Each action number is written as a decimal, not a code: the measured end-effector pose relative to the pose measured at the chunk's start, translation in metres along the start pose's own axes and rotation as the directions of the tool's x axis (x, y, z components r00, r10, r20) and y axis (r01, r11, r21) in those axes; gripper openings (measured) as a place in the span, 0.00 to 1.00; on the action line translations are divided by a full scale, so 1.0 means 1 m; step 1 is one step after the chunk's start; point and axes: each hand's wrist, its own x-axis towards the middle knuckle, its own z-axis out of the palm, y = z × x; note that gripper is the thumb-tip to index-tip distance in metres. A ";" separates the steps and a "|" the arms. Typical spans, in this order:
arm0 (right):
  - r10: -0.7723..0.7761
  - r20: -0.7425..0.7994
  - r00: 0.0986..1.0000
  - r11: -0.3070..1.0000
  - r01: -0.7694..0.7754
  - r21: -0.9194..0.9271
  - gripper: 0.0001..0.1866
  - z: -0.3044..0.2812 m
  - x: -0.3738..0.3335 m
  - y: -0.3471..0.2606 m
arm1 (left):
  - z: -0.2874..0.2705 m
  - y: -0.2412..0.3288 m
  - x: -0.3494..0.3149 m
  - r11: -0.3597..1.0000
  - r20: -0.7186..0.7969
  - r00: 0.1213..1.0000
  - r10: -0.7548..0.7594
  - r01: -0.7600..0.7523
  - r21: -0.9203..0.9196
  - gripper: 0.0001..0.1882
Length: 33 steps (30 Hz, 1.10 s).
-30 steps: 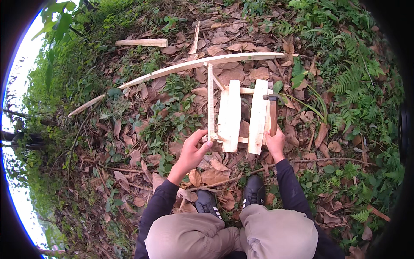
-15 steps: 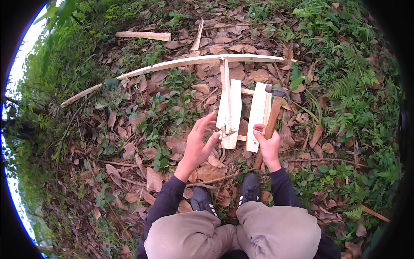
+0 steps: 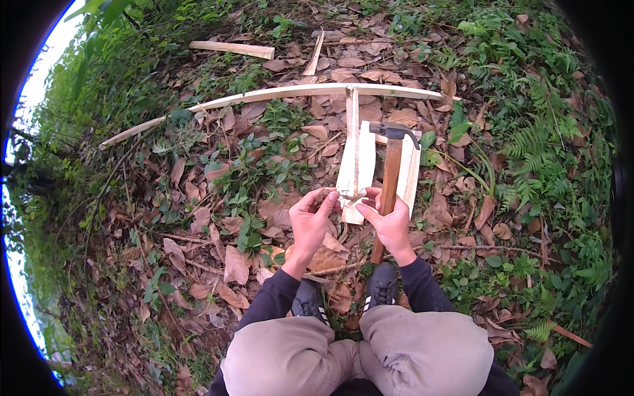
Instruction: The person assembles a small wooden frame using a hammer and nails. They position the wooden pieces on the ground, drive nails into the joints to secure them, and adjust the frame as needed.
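My right hand (image 3: 395, 228) is closed around the wooden handle of a claw hammer (image 3: 391, 168), whose dark head points away from me over the boards. Its thumb and fingertips reach left toward the near end of a pale wooden board (image 3: 366, 157). My left hand (image 3: 308, 221) pinches at that same end, fingertips together; anything small between them is too fine to make out. A narrow wooden stick (image 3: 352, 119) lies lengthwise on this board. Beside it on the right lies a second pale board (image 3: 411, 177), partly covered by the hammer.
Beyond the boards a long thin wooden strip (image 3: 277, 94) stretches across the ground. Farther off lie a short wood piece (image 3: 231, 48) and a pointed splinter (image 3: 315, 54). Dry brown leaves cover the ground, with ferns (image 3: 528, 145) on the right. My shoes (image 3: 381, 288) are close to the boards.
My right hand has moved left with the hammer, bringing its fingers near my left hand. The left hand has gone from spread fingers to a pinch at the board's near end.
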 end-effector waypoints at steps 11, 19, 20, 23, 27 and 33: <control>-0.003 -0.035 0.999 0.997 0.005 0.071 0.15 -0.002 0.001 -0.003 | 0.010 0.030 0.004 0.857 0.180 0.966 0.188 -0.250 0.450 0.13; -0.046 -0.044 0.998 0.998 0.048 0.040 0.17 0.002 0.004 -0.016 | 0.017 0.011 0.007 0.967 0.113 0.989 0.094 -0.117 0.228 0.09; -0.037 -0.049 0.998 0.999 0.039 0.028 0.17 0.003 0.005 -0.017 | 0.018 0.011 0.006 0.970 0.088 0.991 0.098 -0.115 0.213 0.09; -0.025 -0.059 0.998 1.000 0.026 0.011 0.17 0.010 0.008 -0.018 | 0.021 0.021 0.003 0.819 0.142 0.960 0.242 -0.281 0.500 0.09; -0.029 -0.072 0.997 0.999 0.030 0.017 0.17 0.010 0.008 -0.017 | 0.019 0.013 0.008 0.543 0.245 0.867 0.433 -0.468 0.697 0.09; -0.049 -0.082 0.995 0.998 0.052 0.033 0.17 0.006 0.009 -0.017 | -0.008 0.009 0.009 0.653 0.111 0.982 0.150 -0.183 0.735 0.09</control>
